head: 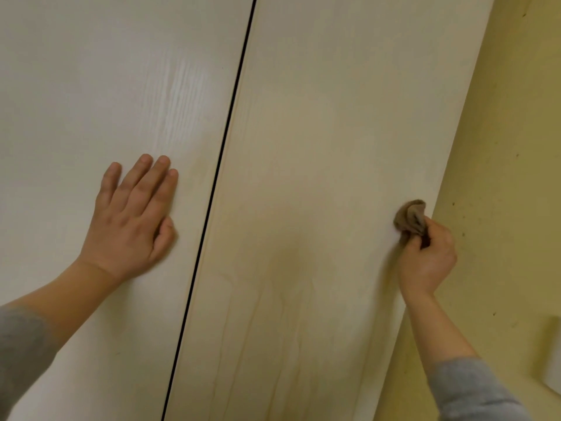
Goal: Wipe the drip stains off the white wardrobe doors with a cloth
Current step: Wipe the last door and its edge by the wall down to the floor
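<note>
Two white wardrobe doors fill the view, split by a dark vertical gap. My left hand (133,217) lies flat with straight fingers on the left door (91,86). My right hand (426,256) grips a crumpled brown cloth (409,218) and holds it against the right door (334,117), close to that door's right edge. Faint yellowish drip stains (273,329) run down the lower part of the right door, left of and below the cloth.
A yellow wall (510,177) with small dark specks borders the right door. A pale object (551,360), cut off by the frame, shows at the lower right edge.
</note>
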Tool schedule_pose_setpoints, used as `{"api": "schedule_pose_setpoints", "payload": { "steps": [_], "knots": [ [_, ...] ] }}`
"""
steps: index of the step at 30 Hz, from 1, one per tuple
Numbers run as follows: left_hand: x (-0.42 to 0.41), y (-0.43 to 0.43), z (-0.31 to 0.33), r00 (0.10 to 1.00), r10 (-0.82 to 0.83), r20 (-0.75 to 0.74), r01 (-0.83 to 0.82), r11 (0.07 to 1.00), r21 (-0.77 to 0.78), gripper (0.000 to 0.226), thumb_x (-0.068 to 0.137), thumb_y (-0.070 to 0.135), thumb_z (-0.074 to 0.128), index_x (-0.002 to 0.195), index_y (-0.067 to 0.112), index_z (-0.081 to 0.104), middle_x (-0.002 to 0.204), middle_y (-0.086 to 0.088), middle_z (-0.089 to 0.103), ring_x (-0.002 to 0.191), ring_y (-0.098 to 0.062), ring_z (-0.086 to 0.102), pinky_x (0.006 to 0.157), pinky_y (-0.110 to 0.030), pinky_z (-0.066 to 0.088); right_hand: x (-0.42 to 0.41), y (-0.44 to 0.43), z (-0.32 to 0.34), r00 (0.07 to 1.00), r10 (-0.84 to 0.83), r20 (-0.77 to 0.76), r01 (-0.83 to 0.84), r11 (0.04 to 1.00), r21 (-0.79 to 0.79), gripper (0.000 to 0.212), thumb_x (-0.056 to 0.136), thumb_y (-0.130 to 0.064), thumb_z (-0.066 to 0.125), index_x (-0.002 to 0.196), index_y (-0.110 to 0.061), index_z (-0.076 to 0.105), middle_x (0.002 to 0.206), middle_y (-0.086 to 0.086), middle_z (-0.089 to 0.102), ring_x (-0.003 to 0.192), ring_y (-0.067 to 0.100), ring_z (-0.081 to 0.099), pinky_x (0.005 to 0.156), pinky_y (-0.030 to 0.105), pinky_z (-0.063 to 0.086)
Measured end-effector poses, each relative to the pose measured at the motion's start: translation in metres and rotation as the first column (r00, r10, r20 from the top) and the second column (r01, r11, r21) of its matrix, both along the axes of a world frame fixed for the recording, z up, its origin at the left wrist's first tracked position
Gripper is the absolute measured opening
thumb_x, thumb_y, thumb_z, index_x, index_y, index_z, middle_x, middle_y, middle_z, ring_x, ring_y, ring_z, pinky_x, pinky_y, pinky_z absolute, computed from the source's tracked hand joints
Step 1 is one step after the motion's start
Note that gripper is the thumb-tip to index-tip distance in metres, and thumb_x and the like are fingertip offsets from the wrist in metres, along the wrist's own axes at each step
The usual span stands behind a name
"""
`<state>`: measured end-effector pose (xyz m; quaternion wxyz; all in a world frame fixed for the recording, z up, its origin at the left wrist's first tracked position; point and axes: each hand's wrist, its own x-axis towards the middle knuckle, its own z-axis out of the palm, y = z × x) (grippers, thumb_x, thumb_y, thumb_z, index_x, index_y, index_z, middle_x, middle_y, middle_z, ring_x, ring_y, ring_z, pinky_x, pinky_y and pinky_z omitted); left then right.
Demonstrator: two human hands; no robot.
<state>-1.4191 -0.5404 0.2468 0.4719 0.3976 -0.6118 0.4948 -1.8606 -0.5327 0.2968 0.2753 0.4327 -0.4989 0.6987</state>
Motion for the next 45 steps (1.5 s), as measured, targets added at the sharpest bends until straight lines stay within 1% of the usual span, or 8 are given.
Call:
{"api": "schedule_pose_setpoints", "payload": {
  "steps": [7,11,16,22,29,33,41,45],
  "knots": [
    [0.001,-0.002,0.0,1.0,0.007,0.001,-0.007,1.0,-0.001,0.061,0.093,0.025,0.033,0.148,-0.003,0.038,0.156,-0.022,0.033,0.146,-0.039,0.028,0.117,-0.063,0.018,0.067,0.016,-0.12,0.987,0.148,-0.062,-0.145,0.988,0.055,0.037,0.077,0.002,0.053,0.109,-0.006,0.07,0.105,0.004,0.066,0.093,0.008,0.057,0.073,0.01,0.04],
    [0.0,-0.001,-0.001,1.0,0.012,0.005,-0.012,1.0,0.0,0.062,0.093,0.025,0.033,0.148,-0.003,0.038,0.156,-0.022,0.033,0.146,-0.039,0.028,0.116,-0.064,0.019,0.051,0.023,-0.103,0.976,0.214,-0.032,-0.213,0.977,0.028,0.039,0.077,0.01,0.057,0.106,-0.01,0.072,0.102,-0.001,0.068,0.093,0.004,0.058,0.082,0.01,0.044],
    [0.0,-0.002,-0.001,1.0,0.019,-0.002,-0.019,1.0,0.001,0.063,0.092,0.025,0.033,0.149,-0.003,0.037,0.157,-0.022,0.031,0.147,-0.037,0.025,0.117,-0.063,0.017,0.004,0.003,-0.039,0.959,0.065,0.276,-0.034,0.993,-0.114,0.037,0.081,0.006,0.056,0.114,-0.003,0.069,0.106,0.016,0.067,0.099,0.028,0.062,0.087,0.022,0.041],
    [-0.001,-0.003,-0.001,1.0,0.01,0.0,-0.01,1.0,-0.007,0.062,0.092,0.025,0.033,0.148,-0.003,0.038,0.156,-0.022,0.033,0.146,-0.039,0.027,0.117,-0.064,0.018,0.046,-0.007,-0.085,0.94,0.059,0.337,-0.023,0.994,-0.109,0.039,0.08,0.009,0.054,0.115,-0.002,0.068,0.108,0.016,0.066,0.097,0.034,0.063,0.083,0.024,0.04],
    [0.0,-0.002,0.0,1.0,-0.001,-0.011,0.001,1.0,-0.003,0.063,0.092,0.025,0.034,0.149,-0.002,0.036,0.157,-0.022,0.032,0.146,-0.039,0.026,0.118,-0.063,0.016,0.117,0.016,-0.111,0.96,0.268,0.086,-0.265,0.963,-0.043,0.037,0.079,0.001,0.056,0.11,-0.012,0.071,0.105,-0.005,0.063,0.091,0.001,0.058,0.08,0.005,0.042],
    [-0.001,-0.001,-0.001,1.0,-0.004,-0.014,0.004,1.0,-0.006,0.063,0.092,0.025,0.035,0.149,-0.002,0.037,0.157,-0.021,0.031,0.147,-0.038,0.026,0.118,-0.063,0.016,0.122,0.029,-0.113,0.914,0.404,-0.021,-0.404,0.915,0.016,0.038,0.076,-0.001,0.056,0.107,-0.013,0.073,0.102,-0.008,0.065,0.095,-0.002,0.06,0.079,0.01,0.048],
    [0.0,-0.004,-0.001,1.0,-0.002,0.005,0.002,0.999,-0.034,0.06,0.093,0.024,0.034,0.147,-0.003,0.039,0.155,-0.023,0.034,0.145,-0.04,0.029,0.116,-0.065,0.019,0.04,0.006,-0.066,0.936,0.084,0.341,-0.052,0.993,-0.102,0.036,0.08,0.007,0.056,0.113,-0.002,0.07,0.105,0.019,0.065,0.094,0.029,0.061,0.08,0.012,0.034],
    [0.0,-0.005,-0.001,1.0,-0.013,-0.001,0.013,0.999,-0.036,0.061,0.093,0.024,0.034,0.147,-0.003,0.038,0.155,-0.023,0.034,0.145,-0.04,0.028,0.117,-0.063,0.017,0.096,0.002,-0.08,0.95,0.15,0.274,-0.127,0.987,-0.101,0.034,0.084,0.002,0.057,0.114,-0.008,0.07,0.105,0.007,0.061,0.087,0.01,0.053,0.075,0.02,0.04]
  ]
}}
